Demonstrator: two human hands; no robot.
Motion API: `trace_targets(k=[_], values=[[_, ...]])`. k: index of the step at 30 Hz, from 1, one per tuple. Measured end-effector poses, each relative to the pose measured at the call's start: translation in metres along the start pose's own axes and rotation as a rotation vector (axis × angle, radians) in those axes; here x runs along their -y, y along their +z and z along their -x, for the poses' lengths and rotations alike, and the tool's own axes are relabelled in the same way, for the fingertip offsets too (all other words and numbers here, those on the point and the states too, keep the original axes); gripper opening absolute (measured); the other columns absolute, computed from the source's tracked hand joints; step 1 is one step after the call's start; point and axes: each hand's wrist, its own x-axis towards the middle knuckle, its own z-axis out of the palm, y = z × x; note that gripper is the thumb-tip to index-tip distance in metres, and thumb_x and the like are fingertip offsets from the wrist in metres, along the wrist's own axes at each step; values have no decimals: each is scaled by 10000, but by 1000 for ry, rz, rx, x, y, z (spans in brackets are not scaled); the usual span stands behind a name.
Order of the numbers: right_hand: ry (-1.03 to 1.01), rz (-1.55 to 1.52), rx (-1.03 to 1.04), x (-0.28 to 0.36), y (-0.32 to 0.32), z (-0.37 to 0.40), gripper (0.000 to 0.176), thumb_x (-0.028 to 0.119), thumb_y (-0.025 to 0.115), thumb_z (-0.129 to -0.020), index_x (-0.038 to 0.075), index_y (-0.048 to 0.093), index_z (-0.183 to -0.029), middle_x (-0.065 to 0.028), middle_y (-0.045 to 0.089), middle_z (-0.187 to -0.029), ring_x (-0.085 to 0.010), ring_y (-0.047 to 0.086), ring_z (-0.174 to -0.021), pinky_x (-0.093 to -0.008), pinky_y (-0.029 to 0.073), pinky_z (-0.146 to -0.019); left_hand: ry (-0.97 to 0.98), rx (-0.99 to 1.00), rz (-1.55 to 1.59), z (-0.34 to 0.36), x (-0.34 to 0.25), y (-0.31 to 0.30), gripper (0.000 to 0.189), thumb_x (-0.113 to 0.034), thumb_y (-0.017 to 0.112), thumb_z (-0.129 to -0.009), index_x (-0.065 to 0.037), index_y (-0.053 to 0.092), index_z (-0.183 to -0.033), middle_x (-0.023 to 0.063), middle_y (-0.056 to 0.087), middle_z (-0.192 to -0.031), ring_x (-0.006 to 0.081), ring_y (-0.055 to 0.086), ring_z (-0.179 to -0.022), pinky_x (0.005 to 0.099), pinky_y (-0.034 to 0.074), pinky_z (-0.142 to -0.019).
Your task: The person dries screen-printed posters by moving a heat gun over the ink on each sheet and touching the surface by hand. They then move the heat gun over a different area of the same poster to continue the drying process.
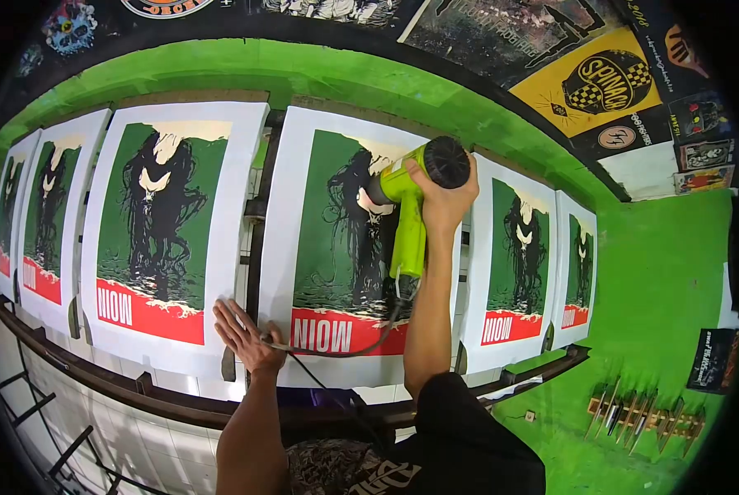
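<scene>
My right hand is wrapped round a lime-green heat gun with a black round back end. Its dark nozzle points left, close over the upper part of a printed sheet showing a long-haired black figure on green above a red band reading MOIN. My left hand has its fingers spread out near the lower right corner of the neighbouring printed sheet. From the heat gun's handle a cable loops across the red band to the thumb side of my left hand, then runs down toward my body.
More matching prints stand at left and right, all on a rack with a dark metal rail. A wooden holder with several tools hangs on the green wall. Posters, one yellow, line the top.
</scene>
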Motion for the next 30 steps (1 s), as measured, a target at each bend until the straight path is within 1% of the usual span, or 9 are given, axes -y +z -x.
trace_targets(k=[2,4,10,14,17,20,22,26,30], values=[[54,-49,50,2,-1,-1,572,127,974,-652,-37,662,-1104,-79,717,-994,-165,676,-886,-308,544,-867,-12,12,-12,1,-2,0,1018,-235,593,-837,-6,27,-1651,243,23,-1721,391,-1,-1604,549,10,-1294],[-27,72,-21,9,6,0,559,117,968,-660,-43,664,-1101,-87,719,-1008,-171,681,-895,-311,548,-869,-24,10,-1,0,-2,-1,1026,-223,602,-834,-6,22,-1651,242,27,-1721,391,6,-1604,547,10,-1294],[0,-21,37,-8,2,-7,566,111,963,-663,-38,667,-1122,-88,722,-1014,-176,686,-900,-312,550,-878,-10,11,-33,1,-1,0,1004,-279,585,-867,4,20,-1647,245,24,-1720,396,9,-1602,548,13,-1295],[-9,40,29,0,5,-5,548,99,954,-672,-31,669,-1122,-84,725,-1005,-172,685,-888,-306,549,-874,-14,9,-50,0,0,1,991,-300,570,-883,7,17,-1646,248,23,-1719,400,7,-1602,547,17,-1295],[62,-43,59,0,4,-7,542,93,951,-672,-31,670,-1118,-83,723,-1008,-170,684,-885,-301,547,-870,-14,15,-55,1,-1,0,984,-300,566,-889,9,18,-1646,250,28,-1719,403,10,-1601,547,22,-1295],[-52,34,6,0,9,-7,539,98,951,-672,-31,671,-1114,-79,721,-1005,-168,682,-886,-301,545,-867,-2,14,-44,0,1,-1,985,-296,569,-888,7,19,-1646,251,30,-1718,403,12,-1601,545,22,-1296],[65,-40,80,5,4,-8,541,101,953,-668,-33,670,-1109,-76,718,-1001,-168,679,-891,-301,542,-869,-9,20,-42,1,-1,-2,995,-274,590,-880,1,20,-1648,252,34,-1717,402,13,-1601,544,25,-1295],[-27,6,12,5,9,-3,537,96,951,-672,-35,668,-1108,-72,718,-986,-167,677,-885,-302,541,-870,-33,48,-32,0,-5,-6,1009,-243,614,-866,-5,24,-1649,252,39,-1717,400,11,-1602,545,27,-1295],[61,-6,18,5,4,-4,552,73,954,-654,-22,649,-1104,-73,710,-993,-164,676,-889,-307,547,-875,-20,29,-17,0,-3,-5,1015,-251,620,-862,-5,28,-1649,249,43,-1717,394,12,-1603,549,24,-1294]])
